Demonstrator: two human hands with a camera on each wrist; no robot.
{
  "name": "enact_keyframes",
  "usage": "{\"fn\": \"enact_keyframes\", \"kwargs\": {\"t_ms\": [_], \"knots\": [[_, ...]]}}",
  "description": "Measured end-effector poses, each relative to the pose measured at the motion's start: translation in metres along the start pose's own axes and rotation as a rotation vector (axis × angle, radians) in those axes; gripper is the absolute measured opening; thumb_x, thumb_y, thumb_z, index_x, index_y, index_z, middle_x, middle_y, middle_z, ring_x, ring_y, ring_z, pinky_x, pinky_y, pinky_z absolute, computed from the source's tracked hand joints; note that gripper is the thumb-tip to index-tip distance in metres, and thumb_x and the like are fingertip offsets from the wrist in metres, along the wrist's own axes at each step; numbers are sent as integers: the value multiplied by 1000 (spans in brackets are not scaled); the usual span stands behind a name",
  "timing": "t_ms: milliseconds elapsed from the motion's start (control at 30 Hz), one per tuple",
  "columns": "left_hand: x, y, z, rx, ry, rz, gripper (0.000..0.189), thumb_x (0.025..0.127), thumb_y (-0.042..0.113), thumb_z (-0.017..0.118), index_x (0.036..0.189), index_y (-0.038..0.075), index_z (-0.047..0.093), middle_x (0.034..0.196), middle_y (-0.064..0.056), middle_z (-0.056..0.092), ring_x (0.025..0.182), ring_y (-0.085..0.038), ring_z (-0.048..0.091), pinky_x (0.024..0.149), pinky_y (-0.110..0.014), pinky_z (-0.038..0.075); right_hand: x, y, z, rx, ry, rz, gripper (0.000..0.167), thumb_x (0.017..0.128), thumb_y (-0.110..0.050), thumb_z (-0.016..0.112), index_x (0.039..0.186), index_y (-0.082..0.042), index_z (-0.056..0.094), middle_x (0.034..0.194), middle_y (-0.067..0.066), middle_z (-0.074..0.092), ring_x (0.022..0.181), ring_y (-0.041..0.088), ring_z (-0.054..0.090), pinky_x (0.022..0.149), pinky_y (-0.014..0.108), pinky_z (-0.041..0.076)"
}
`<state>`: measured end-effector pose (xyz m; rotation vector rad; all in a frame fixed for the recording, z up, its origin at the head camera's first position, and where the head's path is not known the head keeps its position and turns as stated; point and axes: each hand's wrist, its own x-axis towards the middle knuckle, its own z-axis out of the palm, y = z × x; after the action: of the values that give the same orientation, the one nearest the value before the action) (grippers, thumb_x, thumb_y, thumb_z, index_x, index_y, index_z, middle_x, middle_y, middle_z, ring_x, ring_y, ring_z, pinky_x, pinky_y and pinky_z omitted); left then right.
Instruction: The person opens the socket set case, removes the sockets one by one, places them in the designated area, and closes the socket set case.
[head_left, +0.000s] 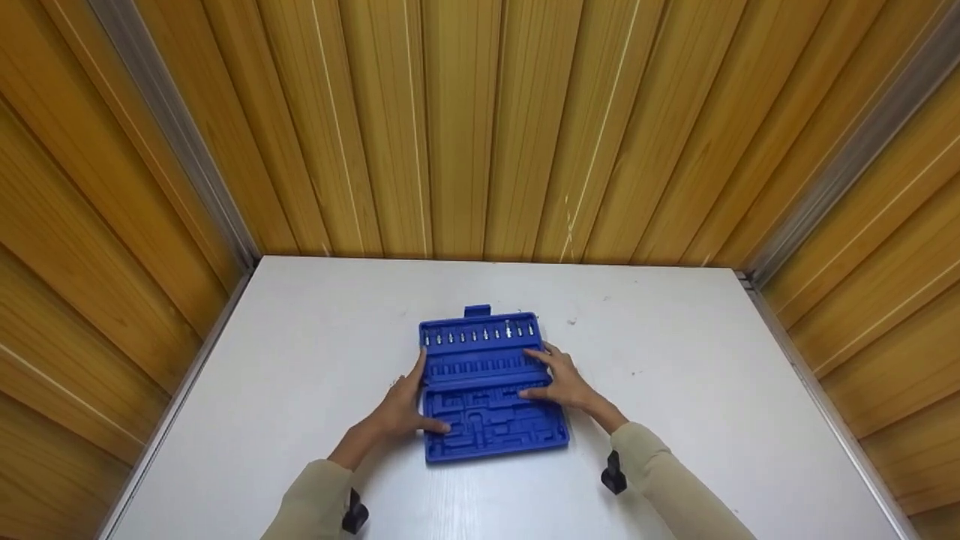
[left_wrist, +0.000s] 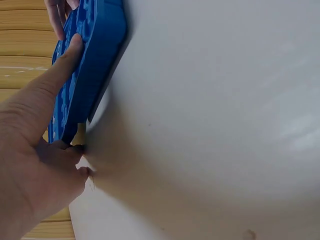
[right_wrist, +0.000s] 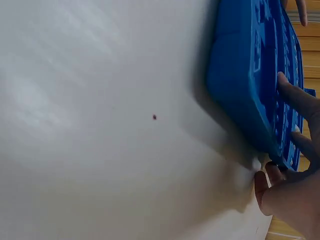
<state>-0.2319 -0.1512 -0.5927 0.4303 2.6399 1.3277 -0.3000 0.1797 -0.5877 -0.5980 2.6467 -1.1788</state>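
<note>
An opened blue plastic tool case [head_left: 495, 446] lies on the table, its two halves joined by a hinge across the middle. Along the far half runs a row of small silver bits [head_left: 474, 337]; the moulded slots of the near half look bare. My left hand [head_left: 396, 411] grips the left side, thumb over the near half's rim and fingers along the outer edge. On the opposite side, my right hand [head_left: 568, 382] holds the case, with thumb and a finger on the inner face. Other fingers wrap behind the edge in the right wrist view, partly hidden by the case [right_wrist: 235, 90].
A white table [head_left: 315, 337] carries the case. Ribbed wood-look panels [head_left: 457, 135] stand behind it and at both sides, with grey metal posts [head_left: 180, 127] in the corners. A latch tab [head_left: 477, 310] sticks out from the case's far edge.
</note>
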Motion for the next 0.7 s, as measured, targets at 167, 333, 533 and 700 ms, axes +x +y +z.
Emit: {"fn": "enact_keyframes", "kwargs": {"t_ms": [167,333,533,700], "knots": [[2,0,-2,153,-36,-45,134,68,43,95,161,-5,11,167,-28,15,157,-44,12,127,-61,0,-4,4,-5,-49,-68,13,95,74,-33,92,151,0,46,161,34,25,143,53,28,114,72,25],[4,4,-6,279,-70,-46,126,70,50,91,158,-9,22,166,-31,17,158,-45,8,128,-59,3,-5,0,-6,-131,-83,38,96,74,-35,92,151,0,46,161,34,28,142,52,30,114,70,26],[-3,10,-13,319,-158,-39,123,72,51,90,156,-11,25,165,-35,8,157,-47,2,128,-59,6,-3,-9,-7,-198,-88,72,96,73,-40,92,150,-2,48,159,32,33,142,50,32,114,68,28],[-7,11,-16,392,-219,-7,134,64,51,94,159,-7,20,167,-32,2,157,-48,-3,126,-63,2,-2,-11,-8,-244,-75,100,96,70,-40,94,149,-4,52,158,29,37,142,49,36,114,65,31]]}}
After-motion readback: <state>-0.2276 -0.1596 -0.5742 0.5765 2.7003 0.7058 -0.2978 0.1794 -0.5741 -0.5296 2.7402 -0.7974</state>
